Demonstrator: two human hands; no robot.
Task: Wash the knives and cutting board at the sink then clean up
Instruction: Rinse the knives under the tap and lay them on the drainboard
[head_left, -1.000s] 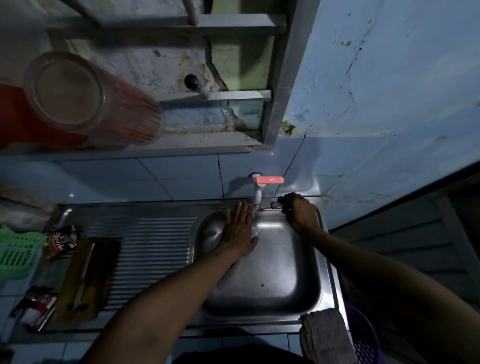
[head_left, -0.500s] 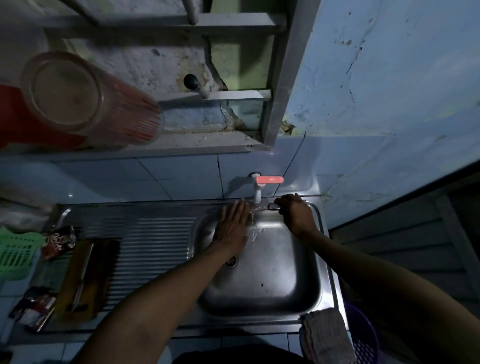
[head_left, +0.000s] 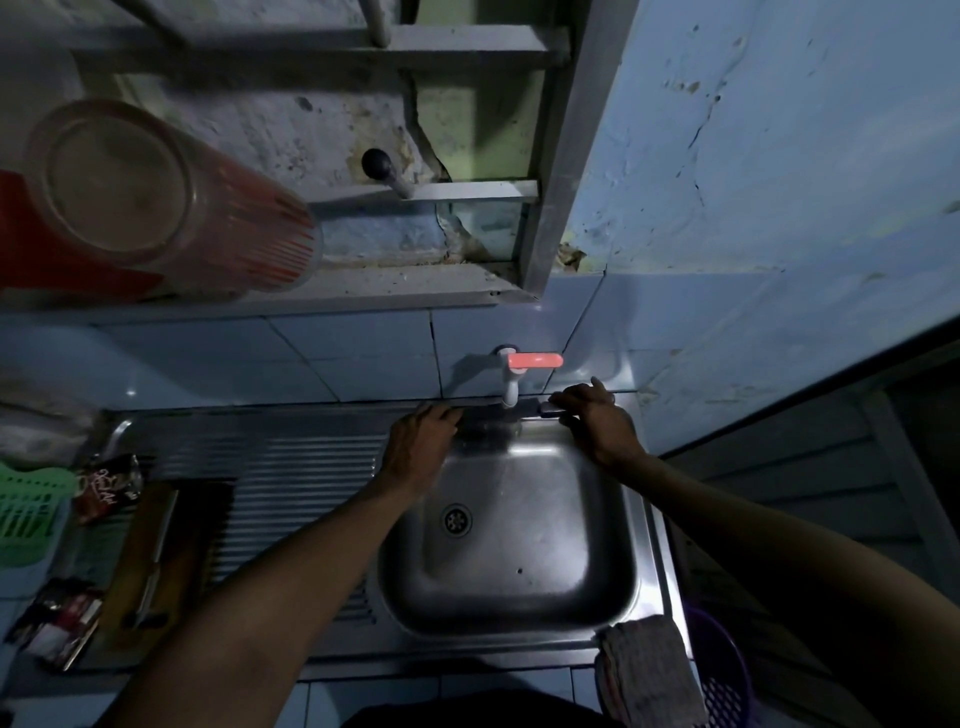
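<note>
The head view looks down at a metal sink (head_left: 519, 582) in the lower middle of the frame. A white tap with a pink handle (head_left: 535, 360) sticks out of the tiled wall just above the bowl. The drain (head_left: 456, 519) is in the middle of the bowl.

The left hand (head_left: 418, 447) is at the back left edge of the bowl, just left of the tap. Its fingers lie close together and reach toward the back rim. It holds nothing that can be seen.

The right hand (head_left: 597, 421) is at the back right edge of the bowl, just right of the tap. Its fingers are curled around a dark handle (head_left: 550, 410) that points left under the tap. It looks like a knife, but the blade is too dark to make out.

The cutting board (head_left: 150, 561) lies on the ribbed draining part of the sink, at the lower left of the frame, well apart from both hands. A long knife (head_left: 156, 566) rests on top of it.

A green basket (head_left: 26, 509) sits at the left edge. Some small packets (head_left: 106, 486) lie near the board. A grey cloth (head_left: 649, 670) hangs over the front right corner of the sink. A purple basket (head_left: 722, 675) is just right of the cloth. A big clear jar (head_left: 156, 202) lies on its side on a shelf at the upper left.
</note>
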